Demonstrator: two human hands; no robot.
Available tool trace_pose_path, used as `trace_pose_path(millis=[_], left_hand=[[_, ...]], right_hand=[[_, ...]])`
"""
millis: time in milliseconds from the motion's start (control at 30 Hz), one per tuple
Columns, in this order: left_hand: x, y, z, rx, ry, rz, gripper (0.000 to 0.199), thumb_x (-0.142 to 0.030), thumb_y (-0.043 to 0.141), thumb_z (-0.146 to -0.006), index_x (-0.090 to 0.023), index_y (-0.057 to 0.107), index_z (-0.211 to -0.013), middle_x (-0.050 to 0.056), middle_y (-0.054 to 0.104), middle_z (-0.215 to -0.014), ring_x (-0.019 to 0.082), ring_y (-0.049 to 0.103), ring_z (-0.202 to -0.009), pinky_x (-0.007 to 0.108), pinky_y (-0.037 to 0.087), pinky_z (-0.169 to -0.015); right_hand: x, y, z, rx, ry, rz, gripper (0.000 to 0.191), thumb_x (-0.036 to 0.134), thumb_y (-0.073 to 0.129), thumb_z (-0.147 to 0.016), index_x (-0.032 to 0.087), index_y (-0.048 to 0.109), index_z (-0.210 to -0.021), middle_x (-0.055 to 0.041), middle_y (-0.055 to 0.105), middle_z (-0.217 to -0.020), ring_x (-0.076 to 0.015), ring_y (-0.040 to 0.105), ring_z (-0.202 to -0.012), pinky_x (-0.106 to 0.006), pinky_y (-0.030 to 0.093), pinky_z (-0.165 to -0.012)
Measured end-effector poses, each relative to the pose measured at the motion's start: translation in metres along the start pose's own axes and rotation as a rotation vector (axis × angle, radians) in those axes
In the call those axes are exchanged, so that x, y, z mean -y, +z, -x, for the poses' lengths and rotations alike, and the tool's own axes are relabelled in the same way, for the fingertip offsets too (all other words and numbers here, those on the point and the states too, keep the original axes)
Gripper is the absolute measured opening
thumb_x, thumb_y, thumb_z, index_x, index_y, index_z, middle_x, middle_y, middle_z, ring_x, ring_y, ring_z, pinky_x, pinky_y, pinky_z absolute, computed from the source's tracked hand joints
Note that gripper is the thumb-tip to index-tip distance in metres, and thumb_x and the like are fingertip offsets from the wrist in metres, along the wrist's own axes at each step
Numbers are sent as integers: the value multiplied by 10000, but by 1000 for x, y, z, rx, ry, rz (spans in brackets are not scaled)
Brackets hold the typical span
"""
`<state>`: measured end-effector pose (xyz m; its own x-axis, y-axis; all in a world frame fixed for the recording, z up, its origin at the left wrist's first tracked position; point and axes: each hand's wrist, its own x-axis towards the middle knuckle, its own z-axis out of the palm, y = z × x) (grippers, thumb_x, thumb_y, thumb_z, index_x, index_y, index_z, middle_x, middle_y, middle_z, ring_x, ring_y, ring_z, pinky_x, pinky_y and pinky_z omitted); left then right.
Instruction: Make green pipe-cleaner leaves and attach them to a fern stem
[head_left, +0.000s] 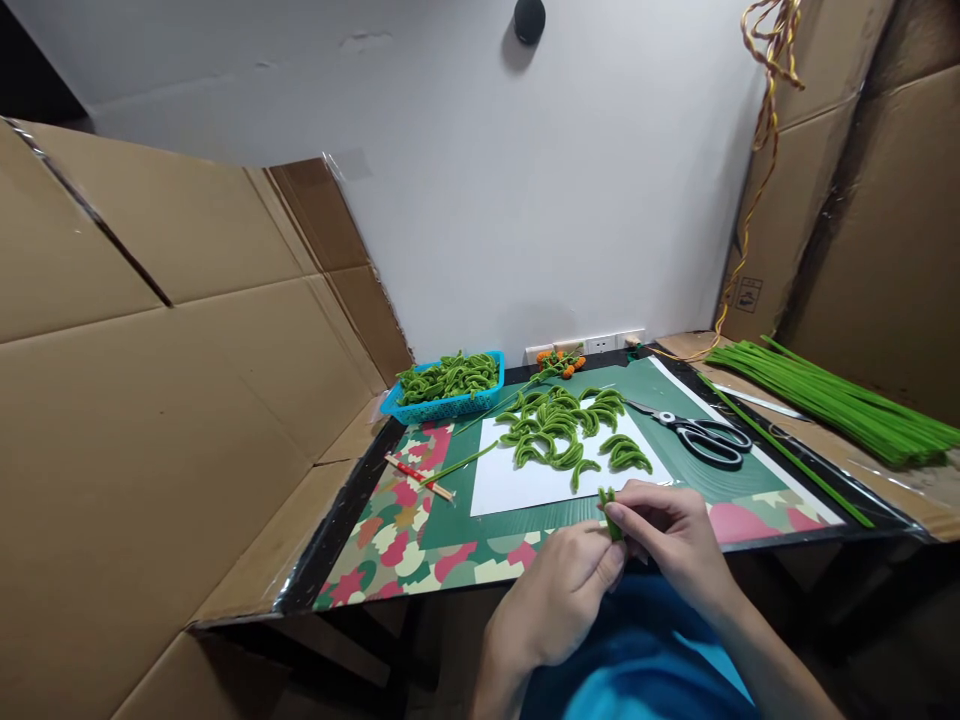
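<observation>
Both hands meet at the table's front edge around a short bundle of green fuzzy stems (pixel 611 515). My left hand (pixel 574 580) is closed round its lower part. The thumb and fingers of my right hand (pixel 664 525) pinch it higher up, and the tips stick out above. Just beyond the hands, many curved green pieces (pixel 555 425) lie on a white sheet (pixel 499 485), some of them bunched together. To their right, black-handled scissors (pixel 709 440) rest with the blades pointing left.
A blue basket (pixel 442 408) of green pieces stands at the back left. Orange flowers (pixel 562 362) lie at the back. Long green stems (pixel 832 400) are piled at right. A red-banded stick (pixel 420 477) lies left. Cardboard walls (pixel 150 400) flank the table (pixel 352 520).
</observation>
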<state>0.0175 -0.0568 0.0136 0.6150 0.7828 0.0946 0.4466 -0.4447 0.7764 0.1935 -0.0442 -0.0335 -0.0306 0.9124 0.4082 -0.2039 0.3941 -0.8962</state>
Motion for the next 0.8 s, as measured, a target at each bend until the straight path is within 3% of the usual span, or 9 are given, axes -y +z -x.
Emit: trace_pose_path(millis=[200, 367, 500, 633, 800], left_hand=[[-8, -3, 0, 38, 50, 61, 355, -272, 432, -1129, -221, 751, -982, 27, 736, -1095, 197, 652, -995, 282, 446, -889], [-5, -1, -2, 2, 34, 94, 352, -332, 447, -1134, -229, 766, -1025, 40, 756, -1056, 215, 681, -1002, 308, 480, -908], [7, 10, -7, -182, -8, 354, 232, -430, 571, -1090, -216, 657, -1105, 36, 743, -953, 170, 669, -781, 270, 528, -715], [16, 17, -13, -379, -43, 611, 297, -466, 711, -1006, -220, 596, -1128, -12, 681, -818, 97, 580, -538, 184, 439, -465], [16, 15, -16, -443, -43, 636, 329, -481, 756, -972, -178, 659, -1059, -15, 678, -758, 43, 518, -438, 146, 353, -411]], right_hand=[[1, -5, -1, 100, 129, -47, 321, 435, 821, -906, 162, 756, -751, 5, 584, -649, -86, 487, -450, -216, 360, -418], [3, -5, -2, 31, 120, -78, 357, 442, 834, -897, 159, 732, -704, 20, 571, -549, -80, 480, -402, -205, 379, -403], [4, -2, -5, -45, 124, -168, 309, 435, 896, -835, 166, 774, -744, -5, 661, -563, -134, 604, -430, -224, 504, -429], [1, -1, -6, -85, 150, -234, 294, 434, 912, -822, 168, 792, -780, -32, 736, -634, -173, 691, -482, -253, 593, -475], [-2, -1, -6, -100, 150, -267, 271, 421, 904, -837, 165, 817, -810, -41, 755, -683, -182, 725, -545, -253, 616, -506]])
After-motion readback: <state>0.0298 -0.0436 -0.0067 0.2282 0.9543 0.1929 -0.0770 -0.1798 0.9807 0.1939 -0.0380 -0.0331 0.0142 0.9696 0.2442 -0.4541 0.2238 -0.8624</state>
